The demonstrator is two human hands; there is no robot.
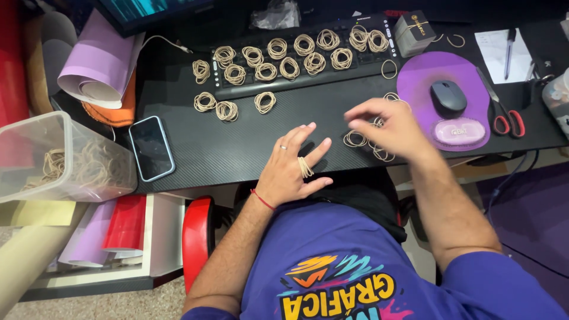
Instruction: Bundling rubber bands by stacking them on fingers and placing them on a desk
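Observation:
My left hand (291, 168) lies flat on the black desk (195, 142) near its front edge, fingers spread, with several tan rubber bands (305, 168) looped around one finger. My right hand (385, 125) hovers blurred over a loose scatter of rubber bands (355, 140) beside the purple mouse pad, fingertips pinched together; whether it holds a band is unclear. Many small bundles of rubber bands (278, 48) lie in rows on the black keyboard (355, 62) and on the desk before it (216, 106).
A clear plastic tub (35, 142) with loose bands stands at the left. A phone (152, 147) lies beside it. A grey mouse (448, 95) sits on the purple pad (415, 77), red-handled scissors (504, 115) to its right. Rolled sheets (101, 59) lie far left.

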